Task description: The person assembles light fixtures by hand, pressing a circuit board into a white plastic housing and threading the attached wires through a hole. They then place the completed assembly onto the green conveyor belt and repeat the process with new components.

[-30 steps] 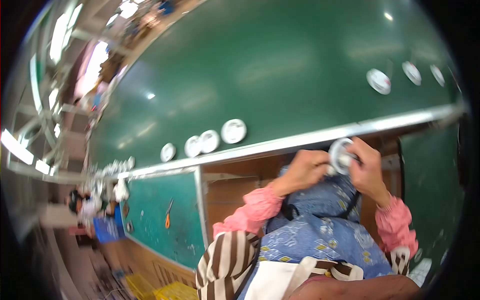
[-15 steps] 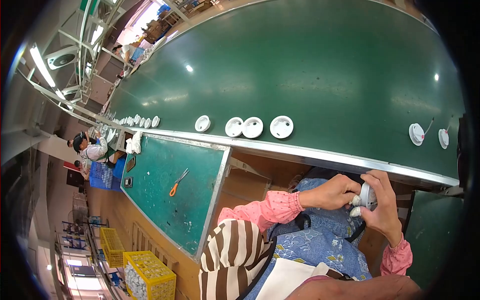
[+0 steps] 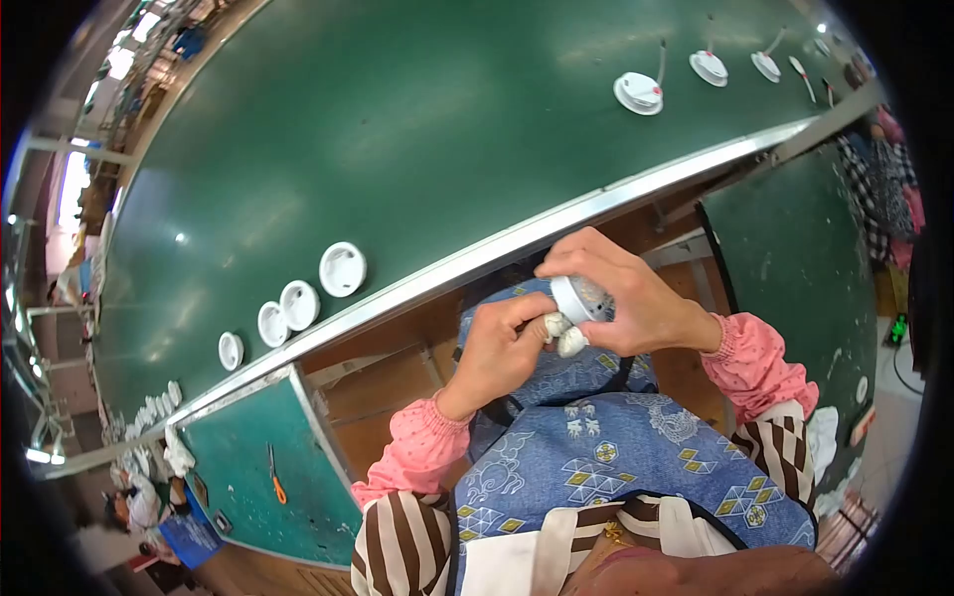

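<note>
My right hand (image 3: 636, 298) is wrapped round a round white housing (image 3: 576, 300) with a clear part, held above my lap. From the other side, my left hand (image 3: 505, 348) pinches at the housing's lower edge; what its fingertips grip is too small to tell. White coverings wrap both thumb tips, which nearly touch. Beyond the hands, the green table (image 3: 447, 129) carries white round housings, one of them (image 3: 343, 269) to the left and another with a wire (image 3: 639, 93) at the upper right.
A green side table (image 3: 258, 457) at the lower left holds orange-handled scissors (image 3: 277, 487). The metal table edge (image 3: 497, 243) runs diagonally before my hands. Another green side table (image 3: 795, 248) stands at the right. People are at the far left and right edges.
The view has turned, so my hands now appear nearer the middle and more housings with wires show at the upper right. Both hands are still at the same housing.
</note>
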`<state>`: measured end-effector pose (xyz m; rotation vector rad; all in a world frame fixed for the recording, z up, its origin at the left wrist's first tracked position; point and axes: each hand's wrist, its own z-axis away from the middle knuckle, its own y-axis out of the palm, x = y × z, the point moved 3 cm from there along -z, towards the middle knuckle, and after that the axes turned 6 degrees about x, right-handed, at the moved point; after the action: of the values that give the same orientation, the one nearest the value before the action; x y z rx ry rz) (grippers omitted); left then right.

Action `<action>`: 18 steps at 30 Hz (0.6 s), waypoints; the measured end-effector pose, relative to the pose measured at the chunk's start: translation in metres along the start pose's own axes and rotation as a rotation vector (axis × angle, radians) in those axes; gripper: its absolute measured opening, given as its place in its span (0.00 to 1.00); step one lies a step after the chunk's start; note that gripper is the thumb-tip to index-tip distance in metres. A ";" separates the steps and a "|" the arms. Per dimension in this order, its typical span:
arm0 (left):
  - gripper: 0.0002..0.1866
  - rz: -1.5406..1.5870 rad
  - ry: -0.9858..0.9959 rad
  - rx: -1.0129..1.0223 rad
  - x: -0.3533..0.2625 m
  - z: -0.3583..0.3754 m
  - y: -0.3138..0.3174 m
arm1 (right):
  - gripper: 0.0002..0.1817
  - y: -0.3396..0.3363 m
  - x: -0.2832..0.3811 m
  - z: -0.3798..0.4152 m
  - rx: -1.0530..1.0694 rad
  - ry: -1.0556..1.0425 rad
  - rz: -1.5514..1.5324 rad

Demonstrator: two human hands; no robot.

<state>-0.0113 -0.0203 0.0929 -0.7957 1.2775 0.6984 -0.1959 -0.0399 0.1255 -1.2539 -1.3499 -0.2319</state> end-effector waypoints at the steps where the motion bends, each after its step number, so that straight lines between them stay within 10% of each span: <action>1: 0.09 -0.029 0.020 -0.009 0.001 -0.002 0.002 | 0.26 0.000 0.003 0.000 -0.035 -0.015 0.050; 18: 0.09 0.145 -0.002 -0.041 0.003 -0.006 0.022 | 0.11 0.013 -0.029 0.006 -0.253 0.097 -0.156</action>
<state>-0.0318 -0.0129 0.0865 -0.7410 1.3321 0.8438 -0.1986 -0.0452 0.0937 -1.3279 -1.3658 -0.5813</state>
